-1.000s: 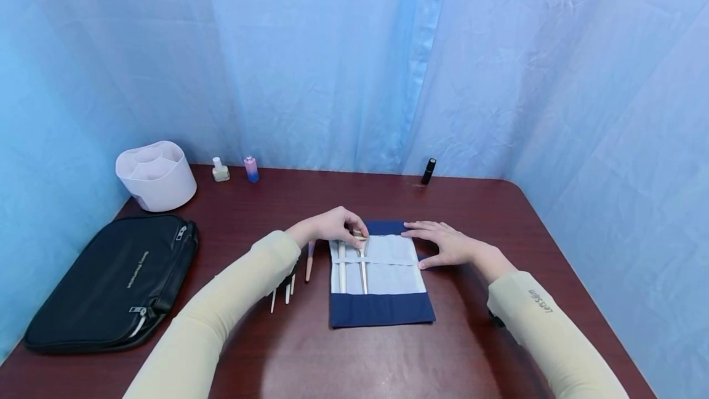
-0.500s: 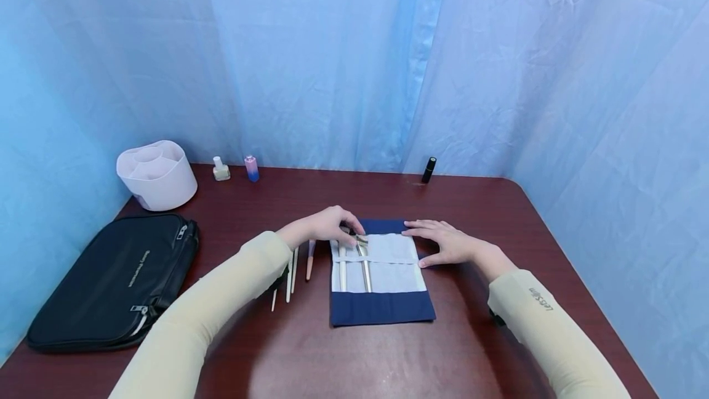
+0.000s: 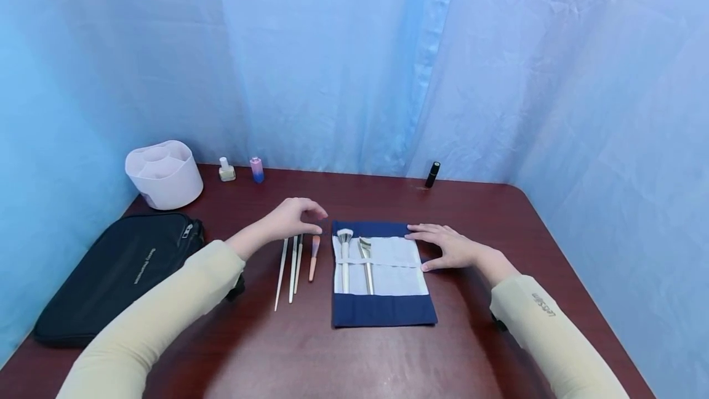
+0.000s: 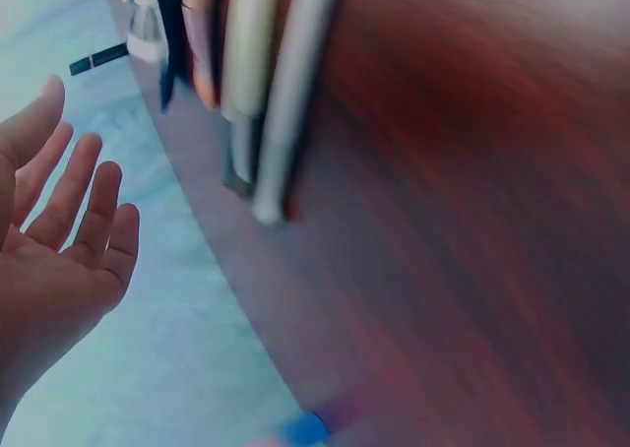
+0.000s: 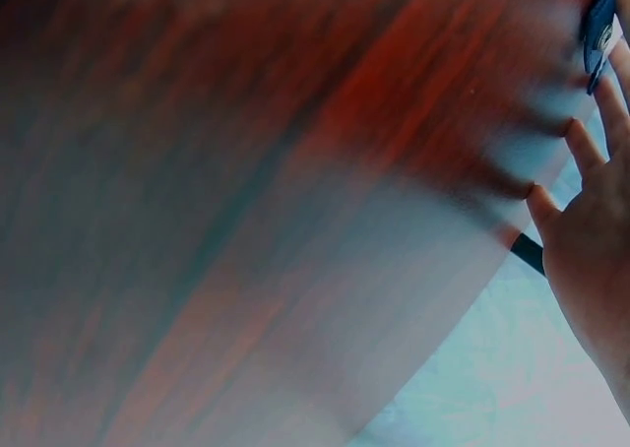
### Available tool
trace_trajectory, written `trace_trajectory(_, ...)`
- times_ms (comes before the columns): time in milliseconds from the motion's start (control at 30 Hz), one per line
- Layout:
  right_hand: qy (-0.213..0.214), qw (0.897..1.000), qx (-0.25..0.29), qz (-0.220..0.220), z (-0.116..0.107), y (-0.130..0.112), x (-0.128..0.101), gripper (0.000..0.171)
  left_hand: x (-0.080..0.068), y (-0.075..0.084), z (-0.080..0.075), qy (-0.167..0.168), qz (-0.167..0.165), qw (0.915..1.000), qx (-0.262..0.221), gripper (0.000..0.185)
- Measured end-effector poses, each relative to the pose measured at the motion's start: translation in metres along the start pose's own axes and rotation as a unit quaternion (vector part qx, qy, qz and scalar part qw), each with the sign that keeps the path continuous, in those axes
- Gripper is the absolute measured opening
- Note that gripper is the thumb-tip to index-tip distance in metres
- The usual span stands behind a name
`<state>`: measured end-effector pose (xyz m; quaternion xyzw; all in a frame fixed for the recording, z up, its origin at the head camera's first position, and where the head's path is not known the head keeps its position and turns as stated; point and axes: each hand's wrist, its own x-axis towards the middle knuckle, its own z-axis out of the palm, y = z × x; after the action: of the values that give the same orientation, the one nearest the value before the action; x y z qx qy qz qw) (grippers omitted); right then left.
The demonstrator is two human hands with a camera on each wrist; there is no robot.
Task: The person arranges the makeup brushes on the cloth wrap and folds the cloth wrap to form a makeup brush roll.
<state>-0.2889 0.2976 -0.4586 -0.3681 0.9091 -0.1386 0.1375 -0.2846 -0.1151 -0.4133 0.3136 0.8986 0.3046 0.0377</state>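
Note:
A navy brush roll (image 3: 384,311) with a pale lining lies unfolded on the table. Two makeup brushes are tucked under its strap: a thick white brush (image 3: 346,270) and, to its right, a slimmer metallic-looking brush (image 3: 368,277). My left hand (image 3: 290,217) hovers at the heads of the loose brushes left of the roll, fingers apart and holding nothing. Those are a short peach brush (image 3: 312,266) and several slim pale-handled brushes (image 3: 292,279), their upper ends partly covered by the hand in the head view. My right hand (image 3: 448,246) rests spread on the roll's right edge.
A black zip case (image 3: 111,276) lies at left, behind it a white divided holder (image 3: 166,180). Along the back edge stand a nail polish bottle (image 3: 226,171), a pink-blue bottle (image 3: 257,170) and a small black tube (image 3: 432,175). Curtains surround the table.
My left hand has let go of the metallic-looking brush, now lying under the strap, and moved left over the loose brushes. My right hand has stayed on the roll's edge.

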Motion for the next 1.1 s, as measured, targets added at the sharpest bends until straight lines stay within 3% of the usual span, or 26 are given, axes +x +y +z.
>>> trace_trajectory(267, 0.003, 1.0, -0.001, 0.002, 0.001, 0.001, 0.0, 0.077, -0.038, -0.02, -0.004, 0.043, -0.041, 0.9982, 0.001, 0.03)
trace_trajectory(567, 0.005, 1.0, 0.001, -0.001, 0.003, 0.003, 0.001, 0.077, -0.064, -0.031, 0.011, 0.051, -0.085, 0.9951, -0.001, 0.026)
trace_trajectory(867, 0.009, 1.0, 0.01, -0.002, 0.003, -0.001, 0.0, 0.076, -0.069, -0.039, 0.02, 0.046, -0.037, 0.9982, 0.011, 0.017)
trace_trajectory(1100, 0.004, 1.0, -0.001, 0.006, 0.002, 0.0, 0.0, 0.078, -0.069, -0.038, 0.019, 0.045, -0.026, 0.9985, 0.017, 0.01)
